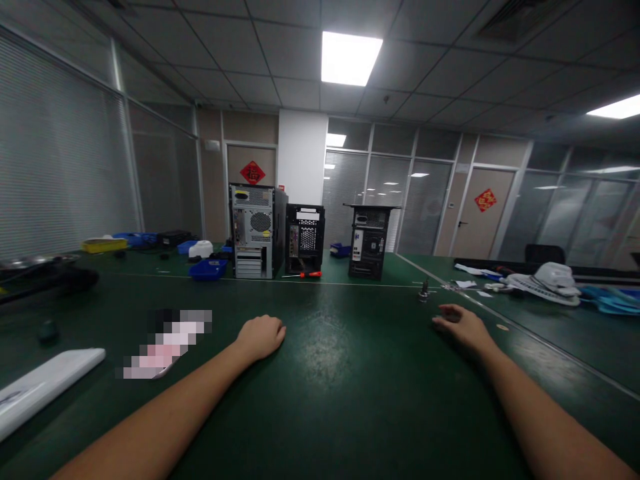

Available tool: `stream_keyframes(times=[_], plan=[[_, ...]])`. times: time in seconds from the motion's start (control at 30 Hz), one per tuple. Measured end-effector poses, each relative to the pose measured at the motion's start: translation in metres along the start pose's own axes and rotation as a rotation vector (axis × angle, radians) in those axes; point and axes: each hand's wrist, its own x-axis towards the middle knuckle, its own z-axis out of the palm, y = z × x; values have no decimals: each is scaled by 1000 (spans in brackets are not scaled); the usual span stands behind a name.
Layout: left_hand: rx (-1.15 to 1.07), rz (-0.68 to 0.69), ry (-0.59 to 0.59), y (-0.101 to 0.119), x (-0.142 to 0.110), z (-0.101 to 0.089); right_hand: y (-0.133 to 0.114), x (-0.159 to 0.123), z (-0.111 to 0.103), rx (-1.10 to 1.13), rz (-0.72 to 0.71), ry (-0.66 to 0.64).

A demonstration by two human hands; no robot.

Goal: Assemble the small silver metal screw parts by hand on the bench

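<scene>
Nearest the camera, the left forearm [165, 417] and right forearm [540, 400] are laid along the green tabletop [350, 427], apparently for support. The left hand [261, 337] is set palm down with fingers loosely curled; whether anything is held beneath cannot be told. The right hand [463, 327] is held with thumb and forefinger apart, nothing clearly gripped. A partly masked, pinkish flat object [167, 350] is laid beside the left forearm. Just beyond the right hand, a small metal piece [424, 291] is stood upright, probably on its broader end.

A screwdriver [313, 274] is laid flat before three upright computer cases: the silver case [255, 230], the middle case [305, 240] and the right-hand case [367, 243]. Their backs are turned forward, so ports and slots are exposed. Around them, a blue tray [207, 269], another blue container [340, 250] and a yellow tray [104, 246] are seen; their contents cannot be made out.
</scene>
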Motion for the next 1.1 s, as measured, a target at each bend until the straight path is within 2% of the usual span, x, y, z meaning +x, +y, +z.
stream_keyframes(times=[0.13, 0.23, 0.37, 0.53, 0.63, 0.7, 0.83, 0.93, 1.1], plan=[[-27, 8, -17, -1, 0, -1, -10, -7, 7, -39, -59, -8], [-17, 13, -6, 1, -1, -3, -39, -16, 11, -44, -144, -45], [-42, 30, 27, 14, -6, -9, -103, -37, 23, 10, -356, -164], [-223, 194, 36, 54, -23, -14, -192, -82, 53, 103, -626, -360], [-249, 312, 40, 79, -37, -13, -233, -115, 66, 114, -760, -446], [-260, 371, 58, 89, -44, -13, -251, -132, 71, 87, -821, -468], [-251, 398, 48, 94, -47, -14, -260, -145, 72, 38, -869, -460], [-215, 380, 65, 91, -45, -16, -252, -137, 73, 27, -893, -450], [-227, 339, 38, 91, -43, -16, -238, -125, 76, 82, -831, -318]])
